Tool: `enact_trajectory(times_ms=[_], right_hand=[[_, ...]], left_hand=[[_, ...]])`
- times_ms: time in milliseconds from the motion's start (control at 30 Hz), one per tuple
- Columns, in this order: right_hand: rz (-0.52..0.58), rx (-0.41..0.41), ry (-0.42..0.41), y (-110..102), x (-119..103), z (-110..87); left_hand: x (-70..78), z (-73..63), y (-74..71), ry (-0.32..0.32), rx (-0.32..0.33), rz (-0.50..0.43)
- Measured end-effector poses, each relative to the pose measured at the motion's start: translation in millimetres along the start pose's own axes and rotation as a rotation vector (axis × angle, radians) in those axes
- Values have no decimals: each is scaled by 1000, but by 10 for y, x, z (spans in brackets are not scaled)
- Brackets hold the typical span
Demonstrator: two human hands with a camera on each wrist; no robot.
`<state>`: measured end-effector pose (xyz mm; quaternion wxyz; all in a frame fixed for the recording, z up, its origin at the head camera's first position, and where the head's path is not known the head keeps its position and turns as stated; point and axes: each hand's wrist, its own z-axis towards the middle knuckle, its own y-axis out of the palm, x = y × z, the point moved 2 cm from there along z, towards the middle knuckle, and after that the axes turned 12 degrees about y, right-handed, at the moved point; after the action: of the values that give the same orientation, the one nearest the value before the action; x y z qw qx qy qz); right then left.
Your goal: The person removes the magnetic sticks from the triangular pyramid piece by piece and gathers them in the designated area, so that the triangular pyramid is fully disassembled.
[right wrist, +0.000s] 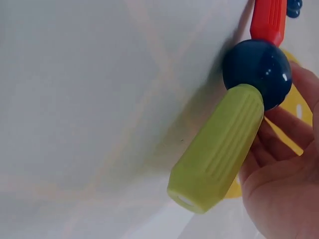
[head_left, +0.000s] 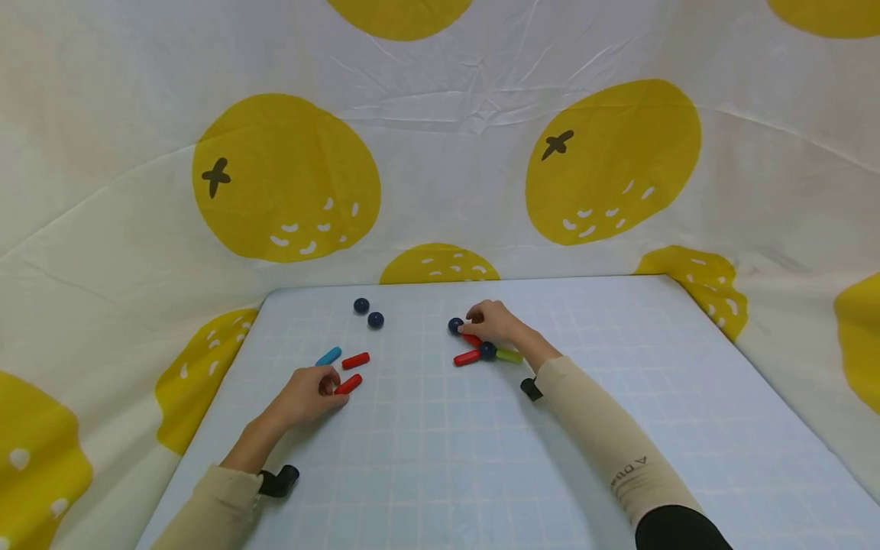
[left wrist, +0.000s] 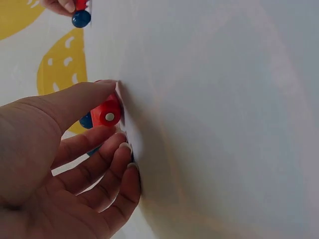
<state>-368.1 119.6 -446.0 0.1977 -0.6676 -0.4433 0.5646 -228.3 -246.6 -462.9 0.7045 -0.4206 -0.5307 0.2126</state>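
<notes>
My left hand (head_left: 308, 396) pinches a red rod (head_left: 348, 384) between thumb and index finger; its end shows a pale round disc in the left wrist view. A second red rod (head_left: 355, 360) and a blue rod (head_left: 328, 356) lie just beyond that hand. My right hand (head_left: 496, 322) has its thumb and index finger at a dark blue ball (head_left: 455, 326), beside a red rod (head_left: 472, 340) partly hidden by the hand. Another dark blue ball (right wrist: 257, 73) joins a yellow-green rod (right wrist: 219, 149) and a red rod (right wrist: 268, 21) near the right palm.
Two loose dark blue balls, one farther (head_left: 360, 305) and one nearer (head_left: 375, 320), rest toward the back left of the table (head_left: 440, 473). Behind the table hangs a white cloth (head_left: 454, 176) with yellow fruit shapes.
</notes>
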Motion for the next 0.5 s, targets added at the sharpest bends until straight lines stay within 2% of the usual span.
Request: enact_trajectory(times_ms=[133, 267, 367, 500], right_hand=[[-18, 11, -38, 1, 23, -69], [-28, 26, -46, 25, 27, -118], [-32, 29, -40, 48, 21, -139], [-32, 24, -40, 65, 23, -142]], left_hand=[[39, -8, -32, -3, 8, 23], [147, 54, -53, 29, 36, 33], [286, 161, -22, 79, 49, 28], [510, 374, 109, 128, 27, -14]])
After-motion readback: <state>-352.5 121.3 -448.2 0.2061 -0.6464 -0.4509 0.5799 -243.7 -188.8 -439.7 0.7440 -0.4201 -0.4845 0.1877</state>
